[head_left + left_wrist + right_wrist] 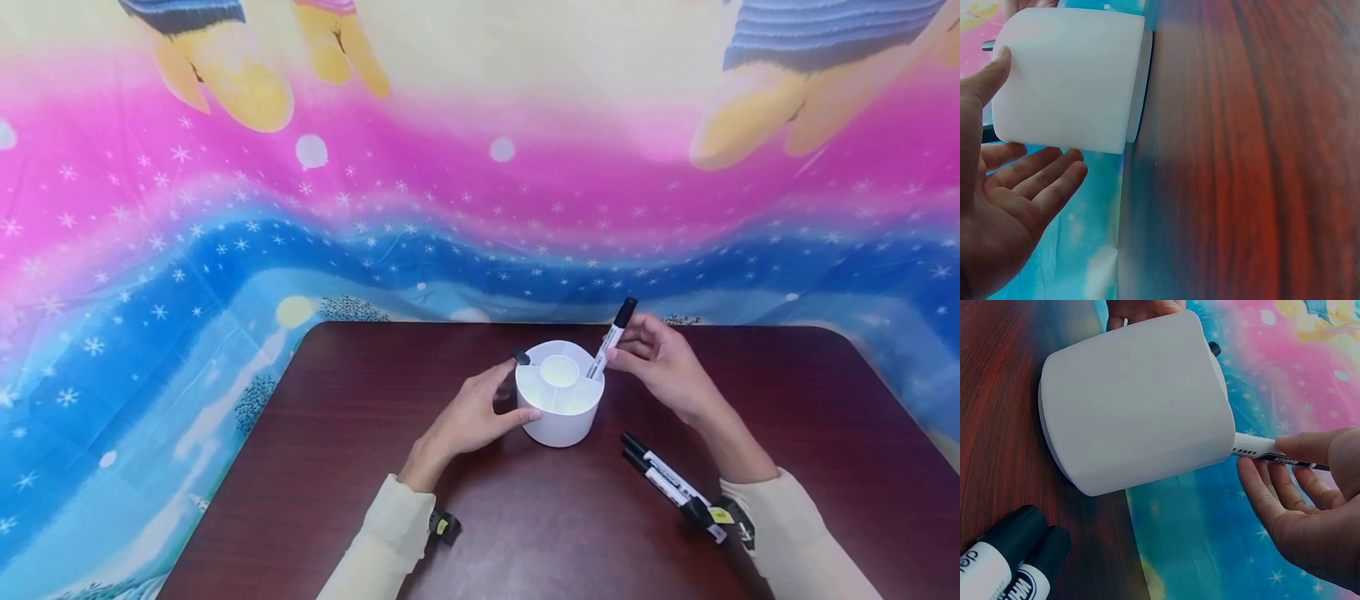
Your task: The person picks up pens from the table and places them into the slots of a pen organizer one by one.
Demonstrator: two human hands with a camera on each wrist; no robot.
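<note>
A white round organizer (558,429) with a central cup and divided compartments stands on the table. My left hand (474,410) holds it from the left, thumb against its front wall and fingers at its far left side. With my right hand (666,371) I pinch a white whiteboard marker (609,340) between thumb and fingers. This marker stands tilted, black cap up, its lower end inside the right compartment. The right wrist view shows its printed barrel (1254,447) emerging past the organizer's rim. Another black marker end (521,357) sticks out at the organizer's left rim, near my left fingers.
White markers with black caps (666,485) lie side by side on the dark red wooden table (540,525), close to my right wrist. Behind the table's far edge hangs a colourful printed cloth (465,200).
</note>
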